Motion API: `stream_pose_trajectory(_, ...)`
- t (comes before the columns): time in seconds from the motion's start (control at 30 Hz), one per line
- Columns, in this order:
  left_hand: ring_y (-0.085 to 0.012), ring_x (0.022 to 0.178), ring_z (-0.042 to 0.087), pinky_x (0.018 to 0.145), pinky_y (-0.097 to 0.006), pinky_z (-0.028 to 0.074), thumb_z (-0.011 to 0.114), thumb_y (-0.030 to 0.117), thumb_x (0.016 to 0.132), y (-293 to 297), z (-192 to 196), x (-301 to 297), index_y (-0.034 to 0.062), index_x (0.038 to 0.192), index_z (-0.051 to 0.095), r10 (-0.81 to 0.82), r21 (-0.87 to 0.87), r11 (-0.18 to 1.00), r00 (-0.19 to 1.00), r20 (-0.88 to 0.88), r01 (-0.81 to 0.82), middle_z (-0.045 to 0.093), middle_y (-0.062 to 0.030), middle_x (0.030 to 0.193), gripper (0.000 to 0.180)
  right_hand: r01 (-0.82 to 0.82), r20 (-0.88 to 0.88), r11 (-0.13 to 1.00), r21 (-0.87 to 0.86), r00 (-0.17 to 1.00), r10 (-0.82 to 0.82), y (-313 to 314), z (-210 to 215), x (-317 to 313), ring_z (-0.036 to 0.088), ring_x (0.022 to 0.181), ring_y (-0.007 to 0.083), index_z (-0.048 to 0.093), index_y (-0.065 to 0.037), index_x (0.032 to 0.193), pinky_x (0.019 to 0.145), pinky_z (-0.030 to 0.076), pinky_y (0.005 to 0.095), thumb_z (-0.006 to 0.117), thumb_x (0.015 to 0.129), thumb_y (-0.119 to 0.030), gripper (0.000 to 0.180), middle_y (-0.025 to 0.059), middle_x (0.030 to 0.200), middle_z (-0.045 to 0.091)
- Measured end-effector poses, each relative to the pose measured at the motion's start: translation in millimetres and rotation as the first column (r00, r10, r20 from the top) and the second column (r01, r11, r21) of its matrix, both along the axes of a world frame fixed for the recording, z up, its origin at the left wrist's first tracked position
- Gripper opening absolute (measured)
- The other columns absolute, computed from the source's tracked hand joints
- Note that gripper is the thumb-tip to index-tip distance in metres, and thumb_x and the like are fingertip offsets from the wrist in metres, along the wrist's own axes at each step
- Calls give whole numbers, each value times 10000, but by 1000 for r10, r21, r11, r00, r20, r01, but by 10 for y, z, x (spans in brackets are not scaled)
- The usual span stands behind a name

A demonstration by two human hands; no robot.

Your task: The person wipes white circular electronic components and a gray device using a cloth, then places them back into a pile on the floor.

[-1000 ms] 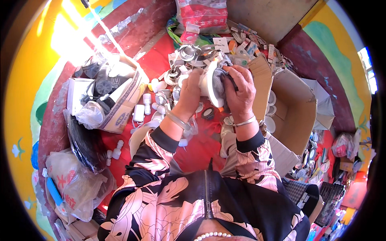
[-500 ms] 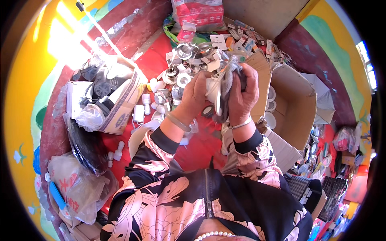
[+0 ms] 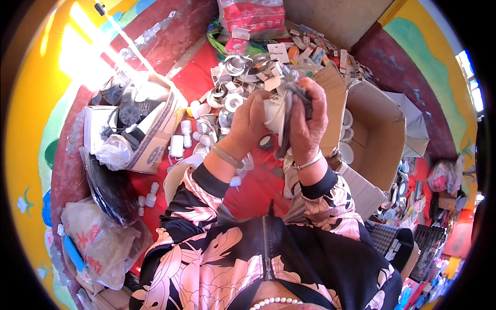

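Note:
My left hand [image 3: 248, 123] is closed around a white round fitting with a wide rim [image 3: 273, 114], which looks like a downlight. A bunched grey cloth [image 3: 284, 140] is gripped in my right hand [image 3: 310, 120] and pressed against the rim side of the fitting. Fingers and cloth hide much of its face. Just beyond my hands lies a heap of loose white and silvery light fittings [image 3: 233, 102]. Below the fitting, a small dark disc with a pale centre [image 3: 265, 142] rests on the red sheet [image 3: 258, 181].
An open carton [image 3: 380, 139] at my right holds white round pieces. On the left, another carton [image 3: 157, 152] is filled with black parts and plastic bags. Small boxes [image 3: 315, 49] are piled at the back beside a red-and-white sack [image 3: 253, 18]. White bulbs [image 3: 151, 196] lie nearer on the left.
My right hand and the cloth have shifted slightly left and down over the fitting. The fitting has tilted a little, and my left hand keeps its hold.

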State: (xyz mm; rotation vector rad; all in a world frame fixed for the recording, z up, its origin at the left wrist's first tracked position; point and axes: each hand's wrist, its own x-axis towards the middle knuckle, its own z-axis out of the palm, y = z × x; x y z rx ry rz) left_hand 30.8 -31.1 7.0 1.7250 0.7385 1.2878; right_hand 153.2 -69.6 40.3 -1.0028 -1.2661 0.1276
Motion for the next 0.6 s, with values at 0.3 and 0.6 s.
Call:
stream_pose_trajectory(0.3,-138,799,598,669,-261,504,308,423,954,154,-117,-77,46,1084,510,103,-185,981,957,270,-54,594,-87,953,447,-67,285,998,7,956,62,-67,-59,-195,567,909,277,576,-33,967,809,448,326,599,724,64,263,131,1006,579)
stream_pose_trajectory(0.6,-229,801,614,660,-320,499,527,154,829,119,-14,-100,19,1053,509,146,-57,989,982,117,-140,600,-124,940,262,29,267,991,-128,964,6,-66,67,-76,595,874,284,600,-36,936,768,471,338,623,702,38,246,125,926,617)
